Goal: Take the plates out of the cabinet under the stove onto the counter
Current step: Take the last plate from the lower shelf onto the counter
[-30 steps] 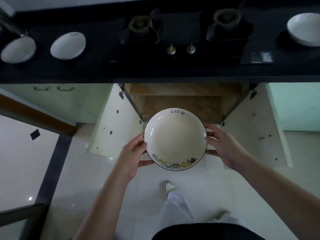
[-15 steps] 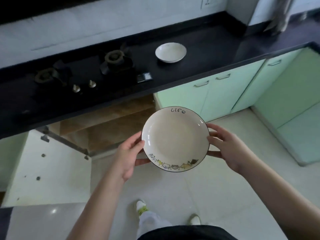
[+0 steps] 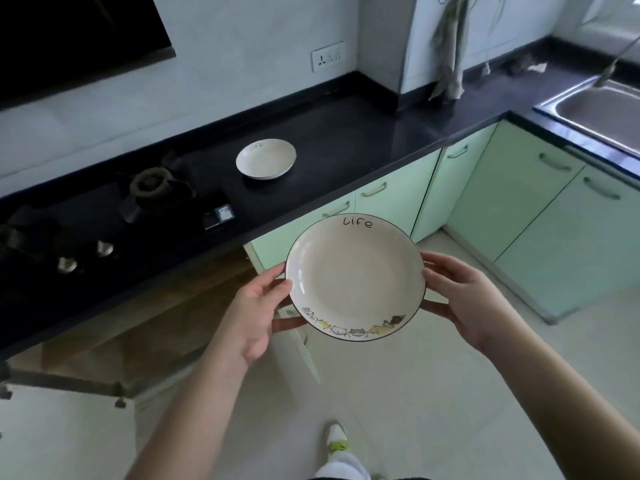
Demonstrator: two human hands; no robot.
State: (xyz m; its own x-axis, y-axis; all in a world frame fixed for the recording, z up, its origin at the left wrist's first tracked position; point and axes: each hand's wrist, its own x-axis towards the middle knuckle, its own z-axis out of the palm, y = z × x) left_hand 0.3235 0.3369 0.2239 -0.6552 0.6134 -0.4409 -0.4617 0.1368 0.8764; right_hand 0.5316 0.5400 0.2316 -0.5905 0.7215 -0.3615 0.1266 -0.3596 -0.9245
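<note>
So we've got the left hand on the left rim of the plate, thumb over the top edge and fingers tucked underneath, a light pinch instead of a full wrap. The plate itself sits level between both hands, held out over the floor, in front of the counter and not yet over it. It's glazed ceramic with "Life" written on the far rim and little cartoon critters along the near one, so we'd call it stiff, moderately heavy for its size, slick on the glaze and definitely breakable if it drops onto that tile. The right hand mirrors the left on the opposite rim, thumb on top, fingers below, closed on the edge.

Rim-on-both-sides is the sensible place to hold it. The lip gives the thumbs something to hook over, and fingers under the base carry the weight. One-handed would probably be fine too, but the glaze looks slippery.

Up and to the left of the grip, a second plate of the same design already rests on the counter, just right of the stove. The open cabinet is down and left of the hands; we can't really tell whether any plates remain inside, since it's dim in there.
</note>
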